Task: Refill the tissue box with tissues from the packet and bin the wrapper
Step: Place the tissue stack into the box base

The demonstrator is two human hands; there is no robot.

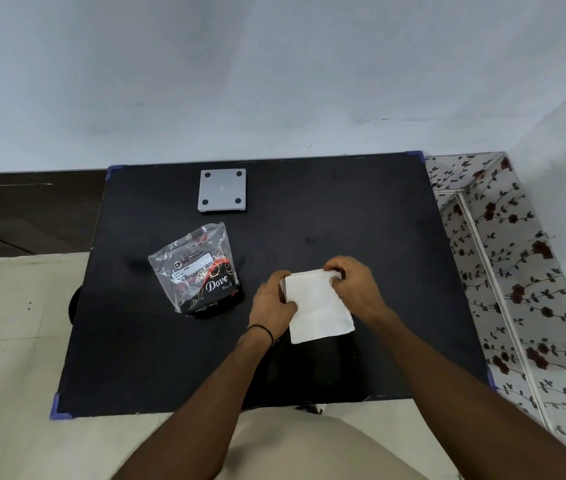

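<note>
Both forearms are bare, with no sleeves in view. A thin black cord bracelet [261,330] circles the wrist of the left hand [272,304]. Light beige trousers [295,452] cover the lap.

Tissues [319,306]: white stack you grip at both sides, above the table.
Wrapper [198,268]: clear, crumpled, lying left.
Box base [222,190]: grey square, flat, far side.

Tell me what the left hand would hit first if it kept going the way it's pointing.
Probably nothing soon: past the tissue stack that the left hand holds, its line looks free across the black table, right of the grey plate.
</note>
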